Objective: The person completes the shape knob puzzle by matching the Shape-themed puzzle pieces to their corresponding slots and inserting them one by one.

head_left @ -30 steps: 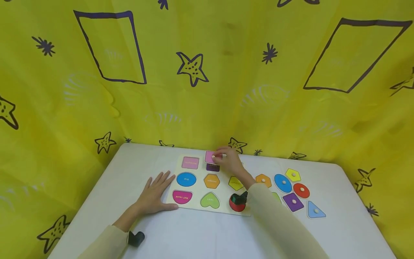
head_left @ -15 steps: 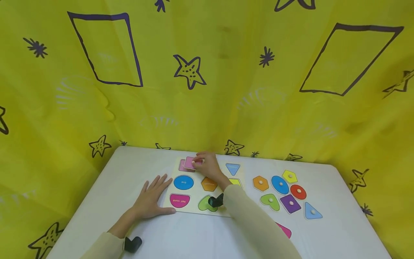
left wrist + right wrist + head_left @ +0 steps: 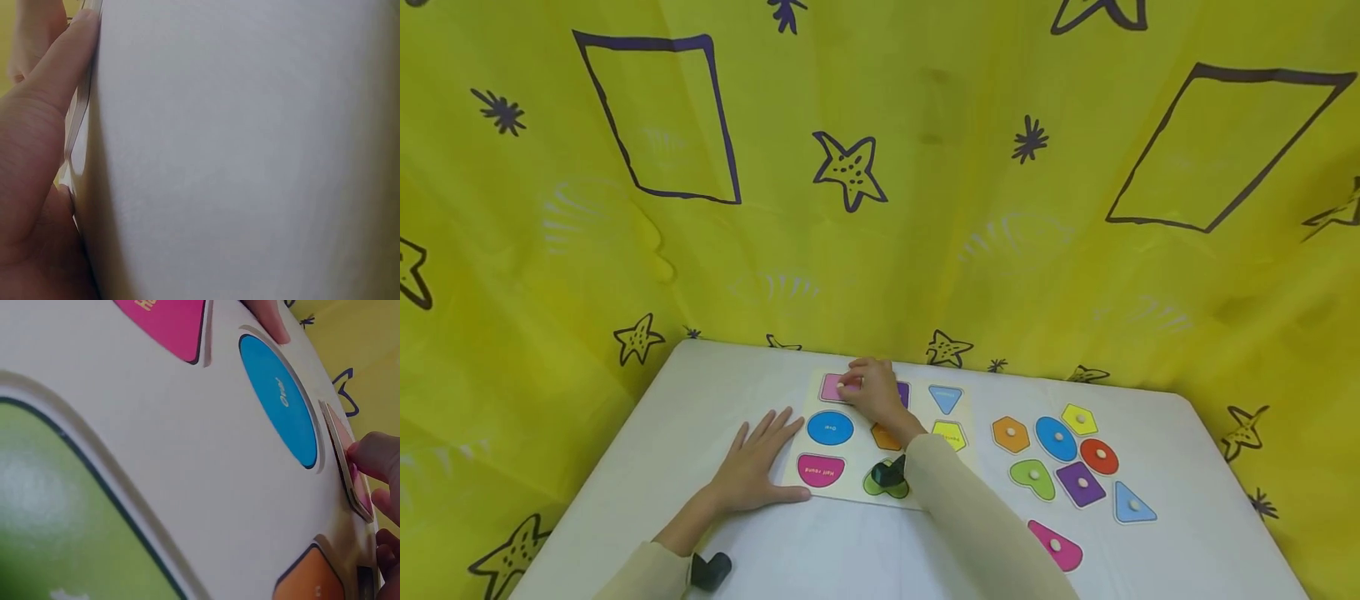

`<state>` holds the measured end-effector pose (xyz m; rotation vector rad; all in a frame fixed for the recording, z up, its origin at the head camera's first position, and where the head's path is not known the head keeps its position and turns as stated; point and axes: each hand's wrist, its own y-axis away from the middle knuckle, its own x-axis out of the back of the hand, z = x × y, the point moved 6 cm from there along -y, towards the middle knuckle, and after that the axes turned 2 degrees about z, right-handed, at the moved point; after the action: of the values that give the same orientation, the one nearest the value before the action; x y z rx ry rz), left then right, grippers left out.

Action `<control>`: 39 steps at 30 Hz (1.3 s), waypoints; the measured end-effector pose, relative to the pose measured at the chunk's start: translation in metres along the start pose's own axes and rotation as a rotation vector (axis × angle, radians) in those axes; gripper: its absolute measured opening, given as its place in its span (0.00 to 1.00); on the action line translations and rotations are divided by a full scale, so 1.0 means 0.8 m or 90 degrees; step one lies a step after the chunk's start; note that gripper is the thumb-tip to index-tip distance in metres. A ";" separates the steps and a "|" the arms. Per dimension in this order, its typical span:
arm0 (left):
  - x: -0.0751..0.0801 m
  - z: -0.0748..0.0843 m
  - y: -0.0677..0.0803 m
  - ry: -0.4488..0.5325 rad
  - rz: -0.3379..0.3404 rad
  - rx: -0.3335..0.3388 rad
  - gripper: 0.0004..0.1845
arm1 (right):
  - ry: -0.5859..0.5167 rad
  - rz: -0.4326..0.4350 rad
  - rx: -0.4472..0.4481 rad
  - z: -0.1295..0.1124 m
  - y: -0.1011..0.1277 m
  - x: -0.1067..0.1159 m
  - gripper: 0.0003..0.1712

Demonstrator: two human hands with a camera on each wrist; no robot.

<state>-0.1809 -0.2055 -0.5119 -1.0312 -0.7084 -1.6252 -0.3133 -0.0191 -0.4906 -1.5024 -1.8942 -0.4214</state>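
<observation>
A white shape puzzle board (image 3: 857, 450) lies on the table, with coloured, labelled recesses. My right hand (image 3: 877, 394) pinches the knob of a pink rectangular puzzle piece (image 3: 831, 387) at the board's far left corner. In the right wrist view the pink piece (image 3: 347, 459) lies over its recess with a slightly raised edge, beside the blue oval recess (image 3: 279, 400). My left hand (image 3: 752, 467) rests flat with spread fingers along the board's left edge, its thumb at the near corner. The left wrist view shows that thumb (image 3: 62, 59) against the board's edge.
Right of the board lie several knobbed pieces, among them an orange hexagon (image 3: 1011, 434), a blue oval (image 3: 1056, 439), a red circle (image 3: 1099, 457), a purple square (image 3: 1080, 484) and a pink half round (image 3: 1055, 546). A yellow patterned curtain (image 3: 925, 250) hangs behind the white table (image 3: 850, 554).
My right hand has carried the pink rectangular piece leftward from above the purple recess and lowered it onto the far left recess. The left hand has stayed at the board's edge.
</observation>
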 end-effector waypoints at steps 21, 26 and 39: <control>0.001 0.001 -0.002 -0.009 -0.001 0.003 0.60 | 0.048 0.011 0.003 0.004 -0.001 -0.007 0.09; -0.002 0.001 -0.002 0.000 0.004 -0.002 0.60 | 0.045 0.011 -0.002 0.007 0.000 -0.007 0.09; -0.001 0.001 -0.001 -0.008 0.019 -0.021 0.60 | 0.053 -0.060 0.058 0.009 0.009 0.032 0.24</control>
<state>-0.1811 -0.2043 -0.5126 -1.0718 -0.6744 -1.6106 -0.3114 0.0059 -0.4794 -1.3206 -1.8977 -0.4279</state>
